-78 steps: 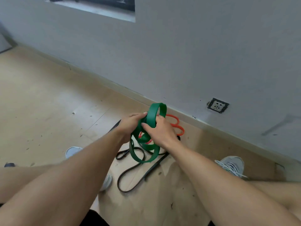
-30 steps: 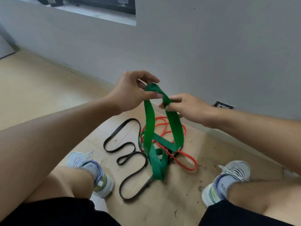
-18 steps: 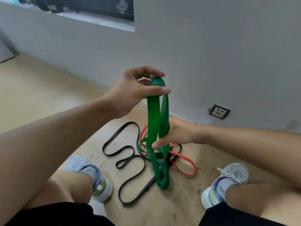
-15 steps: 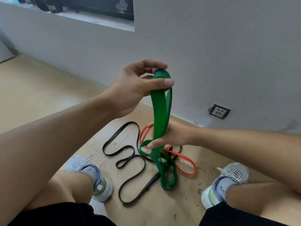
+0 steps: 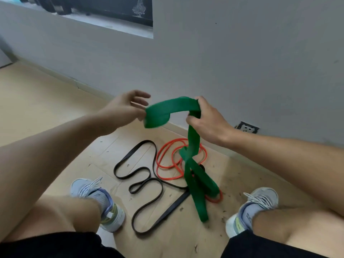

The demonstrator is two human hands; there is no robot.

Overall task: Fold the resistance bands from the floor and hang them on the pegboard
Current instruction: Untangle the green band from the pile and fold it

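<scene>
The right hand grips the green band up in the air, with its fingers curled round the top bend. From that hand one short folded end of the band sticks out to the left. It looks blurry. The left hand is just beside that end, with its fingers spread and loose. It holds nothing, though I cannot tell if a fingertip touches the band.

The rest of the green band hangs down from the right hand in twisty loops. Its low end reaches the floor between the two shoes.

The orange band lies in rings on the floor under the green one, near the wall. The black band lies in wavy loops just to the left of it, and part of it runs under the green band.

The left shoe and the right shoe stand on the floor on each side of the bands. A socket sits low on the wall, behind the right wrist.
</scene>
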